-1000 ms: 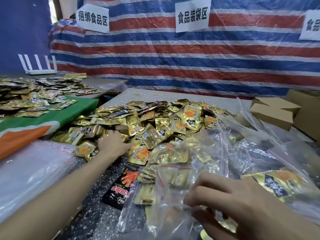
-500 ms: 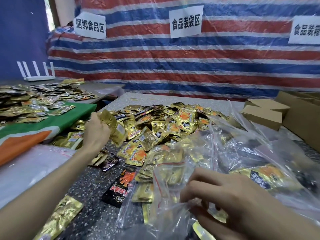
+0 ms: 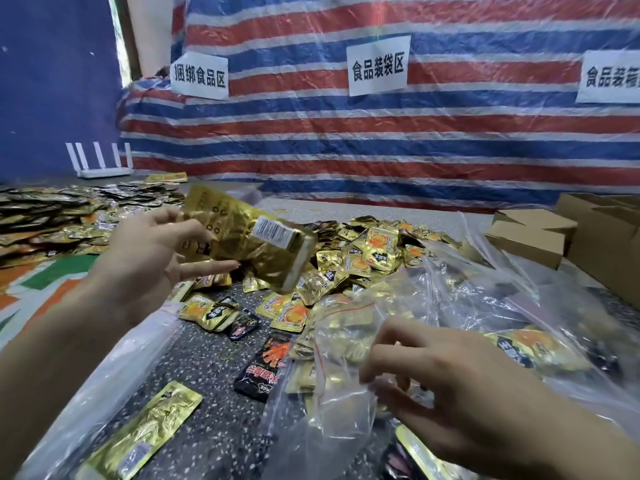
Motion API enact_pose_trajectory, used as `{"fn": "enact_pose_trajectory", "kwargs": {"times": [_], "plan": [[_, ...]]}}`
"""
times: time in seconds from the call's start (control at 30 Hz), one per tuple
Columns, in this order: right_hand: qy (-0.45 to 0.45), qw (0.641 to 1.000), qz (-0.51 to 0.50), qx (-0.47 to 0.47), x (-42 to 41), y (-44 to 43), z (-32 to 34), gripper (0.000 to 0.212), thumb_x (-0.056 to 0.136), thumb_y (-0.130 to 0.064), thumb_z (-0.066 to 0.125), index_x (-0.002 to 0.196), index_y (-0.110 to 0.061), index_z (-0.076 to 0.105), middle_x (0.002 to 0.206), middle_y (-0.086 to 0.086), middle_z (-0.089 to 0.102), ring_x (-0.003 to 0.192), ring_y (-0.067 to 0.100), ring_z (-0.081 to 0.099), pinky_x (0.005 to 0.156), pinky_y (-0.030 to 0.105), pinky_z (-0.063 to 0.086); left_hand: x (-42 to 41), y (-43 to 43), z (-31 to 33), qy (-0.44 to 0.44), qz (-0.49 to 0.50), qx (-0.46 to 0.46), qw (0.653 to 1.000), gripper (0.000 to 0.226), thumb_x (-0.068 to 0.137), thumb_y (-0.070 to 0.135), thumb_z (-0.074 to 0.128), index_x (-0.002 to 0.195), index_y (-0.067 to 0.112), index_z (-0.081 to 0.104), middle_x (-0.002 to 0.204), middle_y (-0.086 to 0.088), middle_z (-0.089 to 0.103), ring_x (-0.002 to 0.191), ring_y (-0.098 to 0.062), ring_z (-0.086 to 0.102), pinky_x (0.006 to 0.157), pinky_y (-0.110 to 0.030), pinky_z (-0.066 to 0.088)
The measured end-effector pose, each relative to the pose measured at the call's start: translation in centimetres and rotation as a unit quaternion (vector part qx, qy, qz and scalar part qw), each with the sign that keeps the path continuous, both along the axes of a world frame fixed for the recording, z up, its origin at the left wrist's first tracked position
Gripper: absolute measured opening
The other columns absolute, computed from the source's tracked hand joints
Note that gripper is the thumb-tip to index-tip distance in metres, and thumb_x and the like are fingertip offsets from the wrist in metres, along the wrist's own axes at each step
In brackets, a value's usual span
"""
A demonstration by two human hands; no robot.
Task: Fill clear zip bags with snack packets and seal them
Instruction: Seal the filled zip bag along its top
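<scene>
Whereas the left hand (image 3: pixel 149 252) lay on the packet pile (image 3: pixel 367 247) a second ago, we now find it raised at centre left, gripping a clutch of gold packets (image 3: pixel 242 237). The right hand (image 3: pixel 450 386), lower right, pinches the mouth of the clear zip bag (image 3: pixel 343 344), which is partly filled and unsealed. We judge insertion comes next. Neighbouring bags (image 3: pixel 540 306) crowd that mouth; loose packets (image 3: pixel 145 434) litter the bench (image 3: pixel 214 393); cardboard boxes (image 3: pixel 530 233) stand right.

Head camera (worn, close) looks forward-down over the table (image 3: pixel 221 445).
</scene>
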State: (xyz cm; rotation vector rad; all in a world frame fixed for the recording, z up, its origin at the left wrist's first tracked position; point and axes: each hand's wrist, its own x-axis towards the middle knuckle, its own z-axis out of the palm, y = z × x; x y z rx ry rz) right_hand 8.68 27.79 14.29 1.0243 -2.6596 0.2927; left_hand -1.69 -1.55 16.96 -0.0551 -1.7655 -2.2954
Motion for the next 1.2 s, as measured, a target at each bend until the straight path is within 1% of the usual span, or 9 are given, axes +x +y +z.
{"fn": "enact_pose_trajectory", "kwargs": {"times": [0.13,0.27,0.33,0.47,0.53,0.63,0.8,0.97,1.2], "plan": [[-0.014,1.0,0.01,-0.026,0.1,-0.5,-0.1,0.021,0.093,-0.05,0.046,0.106,-0.039,0.059,0.103,-0.019,0.054,0.077,0.011,0.058,0.065,0.036,0.049,4.2,1.8,2.1,0.032,-0.039,-0.018,0.999,0.013,0.086,-0.012,0.056,0.084,0.0,0.059,0.105,-0.018,0.07,0.087,-0.035,0.074,0.055,-0.037,0.061],[0.027,0.997,0.009,-0.066,0.2,-1.2,-0.3,0.023,0.093,-0.041,0.052,0.094,-0.031,0.073,0.093,-0.015,0.062,0.067,0.01,0.06,0.056,0.04,0.052,7.2,4.2,2.2,0.103,-0.016,-0.121,0.987,0.017,0.082,-0.014,0.064,0.091,0.0,0.062,0.082,-0.01,0.075,0.069,-0.031,0.075,0.046,-0.035,0.059],[0.054,0.994,0.017,-0.095,0.2,-1.5,-0.5,0.028,0.093,-0.039,0.05,0.09,-0.027,0.075,0.091,-0.011,0.064,0.064,0.011,0.06,0.052,0.038,0.051,7.9,5.2,1.9,0.145,0.012,-0.185,0.972,0.021,0.078,-0.01,0.07,0.09,0.006,0.063,0.083,-0.012,0.073,0.064,-0.029,0.074,0.044,-0.036,0.059],[0.119,0.98,0.027,-0.16,0.3,-2.0,-0.7,0.013,0.09,-0.024,0.066,0.087,-0.019,0.077,0.086,-0.007,0.065,0.062,0.012,0.061,0.05,0.033,0.05,7.9,6.4,0.9,0.217,0.086,-0.323,0.917,0.027,0.075,0.001,0.072,0.085,0.023,0.06,0.078,0.006,0.068,0.052,-0.019,0.068,0.039,-0.03,0.055],[0.157,0.97,0.02,-0.182,0.3,-2.2,-0.6,0.006,0.087,-0.018,0.071,0.086,-0.016,0.077,0.086,-0.006,0.066,0.064,0.011,0.062,0.053,0.03,0.051,7.7,7.0,0.4,0.217,0.081,-0.352,0.907,0.026,0.076,0.004,0.072,0.083,0.025,0.058,0.073,0.003,0.068,0.048,-0.016,0.066,0.041,-0.036,0.055],[0.192,0.96,0.017,-0.201,0.3,-2.5,-0.3,0.004,0.087,-0.014,0.072,0.085,-0.013,0.075,0.086,-0.003,0.065,0.067,0.011,0.062,0.057,0.029,0.051,7.3,7.8,-0.3,0.199,0.046,-0.356,0.912,0.025,0.077,0.005,0.072,0.084,0.025,0.059,0.067,-0.001,0.068,0.047,-0.016,0.065,0.044,-0.041,0.055],[0.244,0.946,0.0,-0.213,0.0,-2.6,-0.4,0.007,0.089,-0.013,0.068,0.083,-0.011,0.07,0.087,-0.001,0.063,0.065,0.019,0.061,0.052,0.036,0.052,6.5,7.6,-0.7,0.21,-0.034,-0.463,0.86,0.023,0.088,0.014,0.069,0.091,0.032,0.055,0.072,0.006,0.068,0.057,-0.012,0.062,0.052,-0.037,0.052],[0.27,0.934,-0.015,-0.233,0.0,-1.6,-0.9,0.011,0.079,-0.008,0.075,0.078,-0.01,0.064,0.089,-0.002,0.062,0.07,0.019,0.062,0.055,0.033,0.051,6.0,5.8,-0.7,0.101,-0.313,-0.342,0.88,0.009,0.097,0.01,0.058,0.103,0.017,0.057,0.093,-0.009,0.076,0.082,-0.016,0.073,0.067,-0.027,0.056],[0.141,0.957,0.017,-0.254,0.0,-1.6,-0.5,0.023,0.075,-0.011,0.081,0.075,-0.019,0.059,0.083,-0.007,0.061,0.075,0.013,0.062,0.063,0.03,0.05,5.9,6.3,-0.9,0.075,-0.16,-0.273,0.946,0.011,0.096,0.003,0.058,0.098,0.014,0.06,0.083,-0.009,0.076,0.065,-0.013,0.071,0.052,-0.016,0.05]]}}
